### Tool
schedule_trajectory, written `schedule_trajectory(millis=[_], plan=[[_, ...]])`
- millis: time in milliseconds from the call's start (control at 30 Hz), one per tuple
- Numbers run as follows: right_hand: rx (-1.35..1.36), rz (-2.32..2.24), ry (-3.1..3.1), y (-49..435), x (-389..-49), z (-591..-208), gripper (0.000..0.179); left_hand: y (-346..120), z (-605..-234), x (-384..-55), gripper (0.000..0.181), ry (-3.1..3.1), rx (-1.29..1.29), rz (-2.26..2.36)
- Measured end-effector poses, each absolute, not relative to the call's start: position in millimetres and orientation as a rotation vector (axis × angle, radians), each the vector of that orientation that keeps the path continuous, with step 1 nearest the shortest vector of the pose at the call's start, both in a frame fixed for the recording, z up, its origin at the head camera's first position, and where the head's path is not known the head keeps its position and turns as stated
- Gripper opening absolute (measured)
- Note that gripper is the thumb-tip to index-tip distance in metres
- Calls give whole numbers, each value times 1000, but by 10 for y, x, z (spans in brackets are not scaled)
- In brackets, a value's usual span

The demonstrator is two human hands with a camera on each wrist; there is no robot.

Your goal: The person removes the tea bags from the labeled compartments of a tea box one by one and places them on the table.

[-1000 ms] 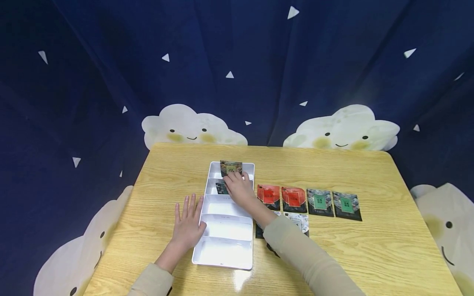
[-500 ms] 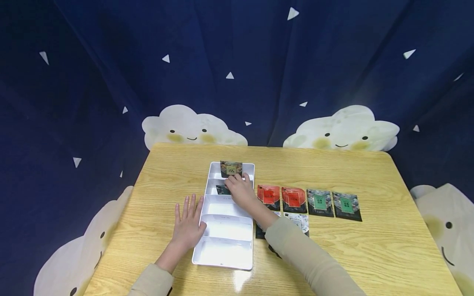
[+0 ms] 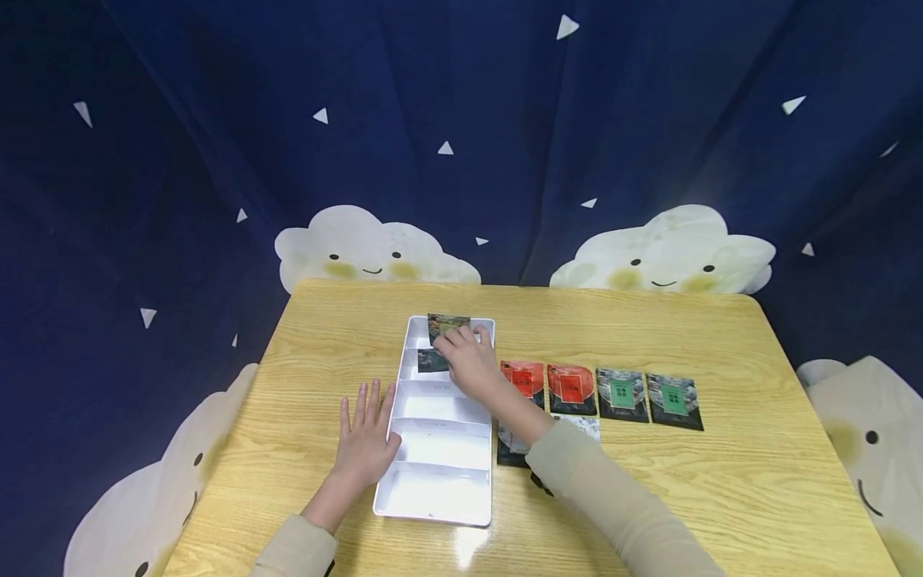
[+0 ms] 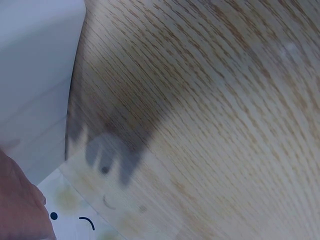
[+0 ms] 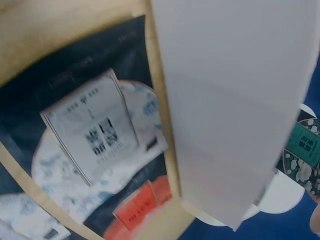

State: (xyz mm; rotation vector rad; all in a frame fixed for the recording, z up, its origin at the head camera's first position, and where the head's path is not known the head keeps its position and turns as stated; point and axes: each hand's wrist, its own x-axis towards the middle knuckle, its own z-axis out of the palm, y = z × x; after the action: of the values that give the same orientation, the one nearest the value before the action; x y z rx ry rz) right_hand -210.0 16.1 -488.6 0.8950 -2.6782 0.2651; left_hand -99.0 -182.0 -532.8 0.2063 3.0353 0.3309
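A long white tray (image 3: 443,489) split into several compartments stands on the table. My right hand (image 3: 472,365) reaches over its far end, fingers curled at the top of a dark green-labelled sachet (image 3: 431,361) in the second compartment. That sachet (image 5: 305,142) shows past the tray's wall in the right wrist view, with a fingertip at its edge; most of the grip is hidden. Behind my fingers, another sachet (image 3: 447,322) stands upright in the farthest compartment, its label partly covered. My left hand (image 3: 366,445) lies flat with straight fingers along the tray's left side.
Right of the tray lie two red sachets (image 3: 572,390), two green-labelled sachets (image 3: 623,394) and white-patterned sachets (image 3: 584,425), partly behind my right forearm. The wooden table (image 3: 721,497) extends right. A dark blue curtain (image 3: 505,120) hangs behind its far edge.
My right hand has risen slightly toward the tray's far end, and its fingers cover more of the upright sachet's label. The dark sachet beneath has shifted slightly. My left hand stays still.
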Motion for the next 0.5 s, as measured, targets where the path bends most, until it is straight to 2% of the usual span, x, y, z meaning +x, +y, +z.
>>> schedule_trajectory(millis=[500], plan=[[845,381,-2585,604,-2022,-4553,16,-1829,-5313,-978,68,3029,225,348]])
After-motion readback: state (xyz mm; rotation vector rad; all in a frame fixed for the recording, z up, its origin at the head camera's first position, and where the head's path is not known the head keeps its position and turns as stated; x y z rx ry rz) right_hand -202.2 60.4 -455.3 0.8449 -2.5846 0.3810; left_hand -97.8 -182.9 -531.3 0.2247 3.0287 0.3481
